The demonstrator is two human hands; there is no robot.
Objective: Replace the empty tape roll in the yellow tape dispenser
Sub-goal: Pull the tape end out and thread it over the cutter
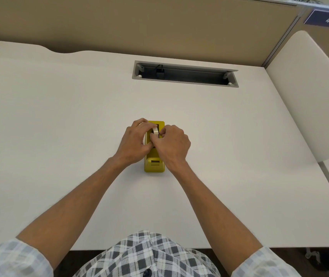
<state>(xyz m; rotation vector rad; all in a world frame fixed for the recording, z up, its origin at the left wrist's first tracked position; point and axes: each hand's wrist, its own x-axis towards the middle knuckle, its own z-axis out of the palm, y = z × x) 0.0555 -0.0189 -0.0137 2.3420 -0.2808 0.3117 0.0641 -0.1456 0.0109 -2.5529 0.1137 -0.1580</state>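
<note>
Bright, even, diffuse light from above; the white desk [59,116] shows no glare, only faint soft shadows beside the arms and dispenser [154,164]. Focus is fairly sharp centrally, softer toward the corners, and wide-angle distortion bows the desk's edges

The tape dispenser [154,163] is bright yellow, and the tape roll [155,130] seated in it is pale cream, both standing out on an off-white desk [59,116]. Near the desk's far edge a grey-framed cable slot [185,73] opens onto a dark interior, backed by a tan partition [139,23] carrying a dark blue sign [327,19] with pale digits. The shirt [149,254] is checked in grey, navy and white.
</note>
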